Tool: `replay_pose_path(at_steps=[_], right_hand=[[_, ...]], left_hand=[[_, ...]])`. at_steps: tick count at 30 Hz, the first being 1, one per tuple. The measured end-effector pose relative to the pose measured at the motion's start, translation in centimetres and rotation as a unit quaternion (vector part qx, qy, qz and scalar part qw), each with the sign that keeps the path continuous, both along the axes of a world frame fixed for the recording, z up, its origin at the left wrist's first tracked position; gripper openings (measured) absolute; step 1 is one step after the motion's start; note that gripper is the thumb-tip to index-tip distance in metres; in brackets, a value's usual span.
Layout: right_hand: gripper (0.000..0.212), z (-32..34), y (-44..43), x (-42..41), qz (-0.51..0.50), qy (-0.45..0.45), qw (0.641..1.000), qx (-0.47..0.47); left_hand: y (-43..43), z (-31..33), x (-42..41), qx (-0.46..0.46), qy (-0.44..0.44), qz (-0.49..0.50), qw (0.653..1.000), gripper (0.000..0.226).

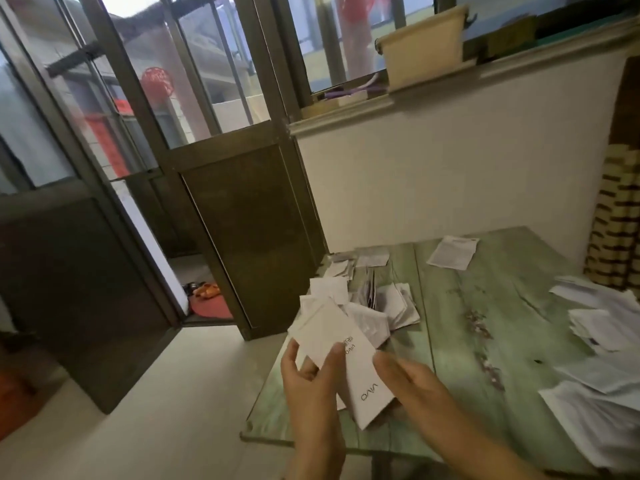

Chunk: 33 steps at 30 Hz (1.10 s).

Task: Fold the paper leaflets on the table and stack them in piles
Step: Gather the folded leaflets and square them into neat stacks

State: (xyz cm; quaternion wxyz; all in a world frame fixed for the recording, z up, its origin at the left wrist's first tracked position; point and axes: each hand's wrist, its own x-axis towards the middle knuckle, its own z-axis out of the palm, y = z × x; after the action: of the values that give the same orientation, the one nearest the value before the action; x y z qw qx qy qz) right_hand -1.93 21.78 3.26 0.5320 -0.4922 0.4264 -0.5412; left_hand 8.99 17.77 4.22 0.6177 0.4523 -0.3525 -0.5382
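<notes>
Leaflet pinched in left hand, right hand flat at its edge

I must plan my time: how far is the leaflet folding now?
Done: folded leaflets lie heaped at the table's left edge. In hand: left hand grips one leaflet, right hand touches it. Left: unfolded sheets on the right, one flat sheet far back.
</notes>
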Motion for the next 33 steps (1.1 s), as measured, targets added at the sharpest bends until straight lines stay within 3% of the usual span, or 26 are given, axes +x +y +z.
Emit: replay_pose_path(at_steps=[2,4,7,10,14,19,24,28,30,33], right_hand=[[0.009,-1.2,-0.4,-0.1,-0.020,0.086,0.996,-0.032],[0.016,-1.9,-1.2,-1.3,-0.091,0.154,0.982,-0.060],[0.022,-1.7,-3.4,-3.2,-0.189,0.185,0.956,-0.128],[0.027,-1.8,-5.5,-4.2,-0.249,0.261,0.905,-0.225],[0.036,-3.9,-7.2,-3.4,-0.221,0.322,0.868,-0.307],[0.031,-5.6,-8.1,-3.7,-0.257,0.321,0.870,-0.272],[0.032,-6.9,-9.2,-4.2,-0.197,0.378,0.854,-0.297],[0.039,-9.0,-9.7,-4.0,-0.116,0.502,0.801,-0.306],[0.043,-10.1,-9.4,-4.0,-0.080,0.561,0.776,-0.277],[0.058,-11.0,-9.0,-4.2,-0.040,0.591,0.773,-0.227]], left_hand=[[-0.5,-0.9,0.6,0.001,0.004,0.024,1.000,0.043],[-0.8,-1.1,1.6,-0.005,-0.007,0.013,1.000,0.031],[-2.2,-1.7,3.7,0.004,-0.021,0.051,0.998,0.015],[-3.6,-2.6,5.1,0.009,-0.055,0.096,0.994,0.015],[-4.3,-4.8,5.3,-0.005,-0.159,0.137,0.978,0.017],[-5.5,-5.2,5.2,-0.081,-0.309,0.066,0.945,0.024],[-5.9,-5.8,5.0,-0.098,-0.310,0.096,0.941,0.018],[-6.4,-6.1,5.5,-0.105,-0.334,0.094,0.932,0.016],[-6.4,-6.4,5.3,-0.099,-0.339,0.076,0.932,0.019],[-6.3,-6.6,4.4,-0.105,-0.358,0.045,0.927,0.026]])
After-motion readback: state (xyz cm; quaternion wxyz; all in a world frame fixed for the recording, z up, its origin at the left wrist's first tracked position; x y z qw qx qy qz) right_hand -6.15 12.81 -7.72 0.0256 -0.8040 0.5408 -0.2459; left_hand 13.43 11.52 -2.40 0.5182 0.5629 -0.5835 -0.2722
